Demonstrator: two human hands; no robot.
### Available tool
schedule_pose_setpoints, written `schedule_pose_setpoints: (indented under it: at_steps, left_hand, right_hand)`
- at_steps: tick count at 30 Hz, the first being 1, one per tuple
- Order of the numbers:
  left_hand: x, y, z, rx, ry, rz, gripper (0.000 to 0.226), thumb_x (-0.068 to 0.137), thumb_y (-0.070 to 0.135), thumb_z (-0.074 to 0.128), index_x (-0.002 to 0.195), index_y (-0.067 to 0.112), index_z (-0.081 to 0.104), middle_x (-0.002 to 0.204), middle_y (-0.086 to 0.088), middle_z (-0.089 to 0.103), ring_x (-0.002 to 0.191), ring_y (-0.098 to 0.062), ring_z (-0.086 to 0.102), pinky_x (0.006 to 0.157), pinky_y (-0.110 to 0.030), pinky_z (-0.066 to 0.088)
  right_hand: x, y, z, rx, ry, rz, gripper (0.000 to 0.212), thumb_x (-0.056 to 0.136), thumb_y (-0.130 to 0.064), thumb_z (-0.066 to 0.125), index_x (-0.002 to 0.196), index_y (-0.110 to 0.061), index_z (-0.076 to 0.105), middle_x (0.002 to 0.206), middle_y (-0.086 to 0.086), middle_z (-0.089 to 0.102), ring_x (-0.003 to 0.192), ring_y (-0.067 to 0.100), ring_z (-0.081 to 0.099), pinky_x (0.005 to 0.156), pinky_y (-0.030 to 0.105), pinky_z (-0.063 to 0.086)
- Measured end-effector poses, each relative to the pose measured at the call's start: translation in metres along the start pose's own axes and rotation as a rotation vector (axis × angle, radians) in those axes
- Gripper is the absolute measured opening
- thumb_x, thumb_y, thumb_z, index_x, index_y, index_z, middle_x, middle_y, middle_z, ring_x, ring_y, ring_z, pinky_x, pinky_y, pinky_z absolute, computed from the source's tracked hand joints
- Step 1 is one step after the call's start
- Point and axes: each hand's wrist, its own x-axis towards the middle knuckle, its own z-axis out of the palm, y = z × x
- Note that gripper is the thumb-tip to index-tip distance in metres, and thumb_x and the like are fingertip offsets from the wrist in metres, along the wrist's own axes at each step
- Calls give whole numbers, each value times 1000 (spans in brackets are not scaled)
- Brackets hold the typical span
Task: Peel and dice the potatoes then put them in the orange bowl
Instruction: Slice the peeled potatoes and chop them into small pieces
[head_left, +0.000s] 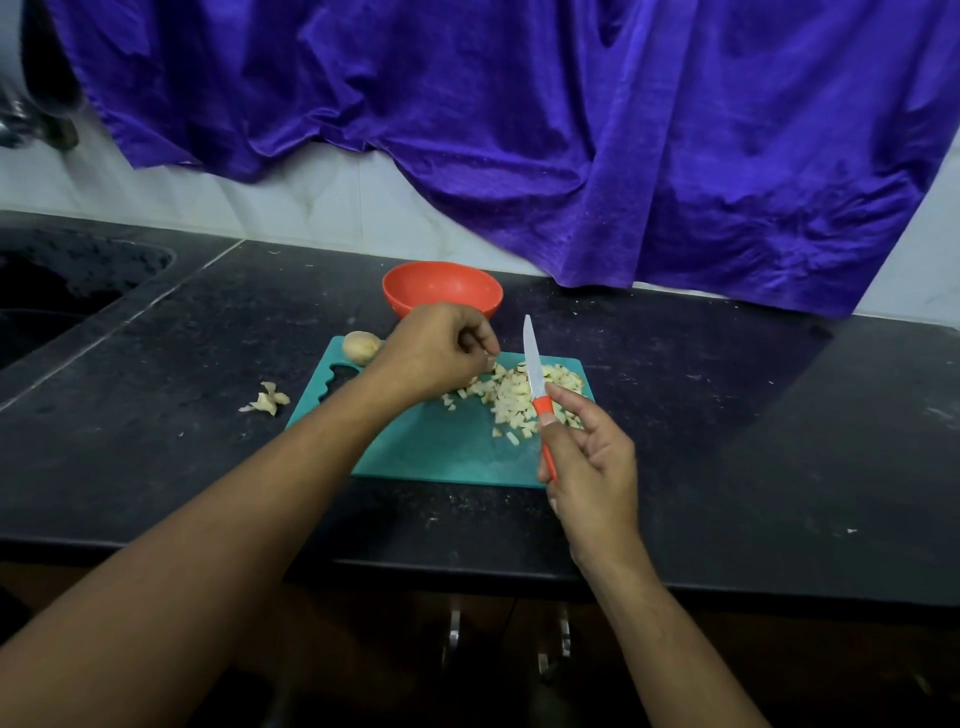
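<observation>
A pile of diced potato (519, 397) lies on the teal cutting board (441, 452). My left hand (441, 351) hovers over the left side of the pile with curled fingers, and a pale bit shows at its fingertips. My right hand (589, 467) grips the orange handle of a small knife (535, 374), whose white blade points up and away over the pile. The orange bowl (441, 287) stands just behind the board, its inside hidden from here. One whole unpeeled potato (361, 346) rests at the board's far left corner.
A small heap of peels (269, 400) lies on the black counter (727, 415) left of the board. A sink (57, 291) sits at the far left. Purple cloth (571, 130) hangs over the wall behind. The counter's front edge is near me.
</observation>
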Motion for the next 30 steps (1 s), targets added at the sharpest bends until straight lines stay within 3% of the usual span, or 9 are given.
schedule_pose_setpoints:
  at_steps: [5,8,14,17,21,25,30]
  left_hand:
    - [-3,-11,-7,-23,6,-67,29,82,0,69,89,27,78,77,7,72,58,1,58,55,-13,47]
    - [-6,-17,-9,-16,-48,-96,30,84,3,71,100,27,79,92,15,73,73,-11,70,65,-25,59]
    - [-1,-35,-16,15,69,-154,22,88,8,70,91,29,77,89,14,71,86,-3,66,70,-21,50]
    - [3,-41,-19,62,55,-183,17,87,18,77,99,29,73,97,14,69,92,-5,64,73,-24,48]
    - [5,-43,-12,219,-81,-202,47,83,37,83,125,24,66,118,7,65,105,-11,59,87,-31,48]
    - [6,-44,-8,201,-52,-249,47,75,42,89,115,28,68,104,8,67,96,-11,63,82,-35,53]
    - [1,-43,-9,160,-3,-229,33,74,31,90,101,30,71,92,11,70,84,-8,67,81,-38,57]
  right_hand:
    - [1,1,0,-12,-1,8,32,104,-18,59,131,-34,66,58,5,53,48,9,41,52,19,37]
    - [1,0,0,-20,0,8,32,104,-19,59,131,-34,66,59,7,53,48,10,41,52,18,37]
    - [2,0,0,-22,7,17,31,104,-21,60,130,-37,66,59,5,54,49,9,42,55,23,37]
    - [2,0,0,-23,5,25,31,104,-22,60,130,-37,66,59,5,54,48,6,42,54,21,37]
    - [2,0,0,-17,2,31,30,103,-21,60,129,-37,67,59,4,54,48,6,42,51,17,37]
    - [2,0,0,-24,0,35,31,104,-21,60,130,-37,66,60,5,53,48,8,41,51,19,37]
    - [3,-1,0,-33,0,40,31,104,-21,60,130,-37,66,60,6,54,48,6,42,50,15,37]
